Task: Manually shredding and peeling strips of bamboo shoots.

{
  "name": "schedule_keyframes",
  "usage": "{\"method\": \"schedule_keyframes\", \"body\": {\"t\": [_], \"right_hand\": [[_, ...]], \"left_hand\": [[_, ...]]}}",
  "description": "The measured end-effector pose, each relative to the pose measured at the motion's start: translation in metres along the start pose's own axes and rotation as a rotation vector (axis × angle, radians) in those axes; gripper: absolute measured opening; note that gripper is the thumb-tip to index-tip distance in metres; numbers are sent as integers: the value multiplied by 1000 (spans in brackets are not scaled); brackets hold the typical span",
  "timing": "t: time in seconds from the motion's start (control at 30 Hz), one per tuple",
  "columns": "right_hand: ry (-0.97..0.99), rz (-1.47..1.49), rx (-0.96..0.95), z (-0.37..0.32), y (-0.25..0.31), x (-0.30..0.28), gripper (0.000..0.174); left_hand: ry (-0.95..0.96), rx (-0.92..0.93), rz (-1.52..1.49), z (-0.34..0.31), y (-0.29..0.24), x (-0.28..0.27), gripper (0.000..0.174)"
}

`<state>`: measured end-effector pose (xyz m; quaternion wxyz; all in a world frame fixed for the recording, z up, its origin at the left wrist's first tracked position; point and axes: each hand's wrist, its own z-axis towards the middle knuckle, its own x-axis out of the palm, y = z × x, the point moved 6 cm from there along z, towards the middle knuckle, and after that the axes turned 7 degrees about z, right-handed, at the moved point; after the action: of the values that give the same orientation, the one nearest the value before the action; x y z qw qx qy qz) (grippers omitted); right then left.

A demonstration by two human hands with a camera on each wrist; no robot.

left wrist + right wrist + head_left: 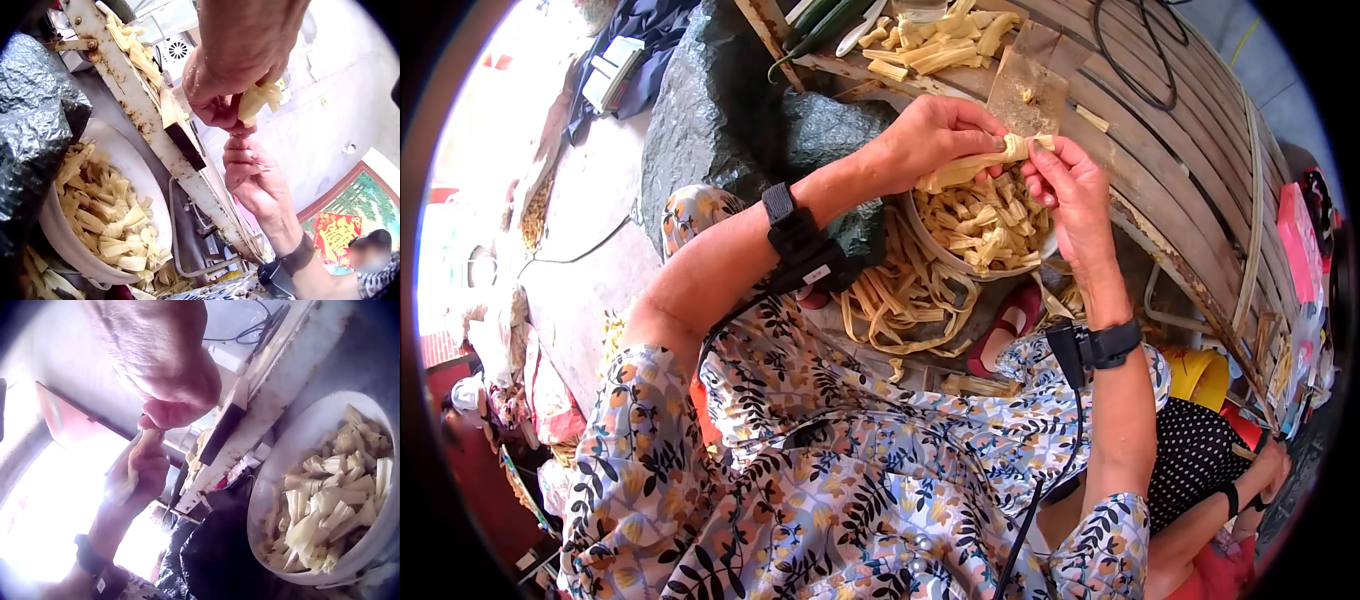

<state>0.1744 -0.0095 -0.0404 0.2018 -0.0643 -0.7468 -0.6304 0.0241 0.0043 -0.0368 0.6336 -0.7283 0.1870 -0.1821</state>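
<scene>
Both hands meet at a flat, pale yellow strip point(962, 172) with a knot-like bunch near one end. My left hand point(935, 138) pinches it between thumb and fingers, its wider tail hanging below that hand. From the other side, my right hand point(1072, 190) pinches the short end by the knot. In the left wrist view, part of the strip point(257, 103) sticks out from the left hand's grip. Just below the hands stands a white bucket point(910, 222), filled with many knotted yellow pieces point(331, 500).
Long loose strips point(910, 300) lie on the ground by the bucket. Behind it is a slatted wooden bench point(1190, 170) with a rusty metal edge, a small board point(1028, 90) and more yellow pieces point(945, 45). Dark plastic point(700, 130) is at left; another person's arm point(1210, 525) shows lower right.
</scene>
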Motion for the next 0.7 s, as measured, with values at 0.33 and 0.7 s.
{"method": "schedule_keyframes", "body": {"t": [0.33, 0.7], "right_hand": [[-64, 39, -74, 2, 0, -3, 17], [-99, 16, -144, 1, -14, -2, 11]], "left_hand": [[82, 3, -196, 4, 5, 4, 28], [-77, -13, -79, 9, 4, 1, 23]]}}
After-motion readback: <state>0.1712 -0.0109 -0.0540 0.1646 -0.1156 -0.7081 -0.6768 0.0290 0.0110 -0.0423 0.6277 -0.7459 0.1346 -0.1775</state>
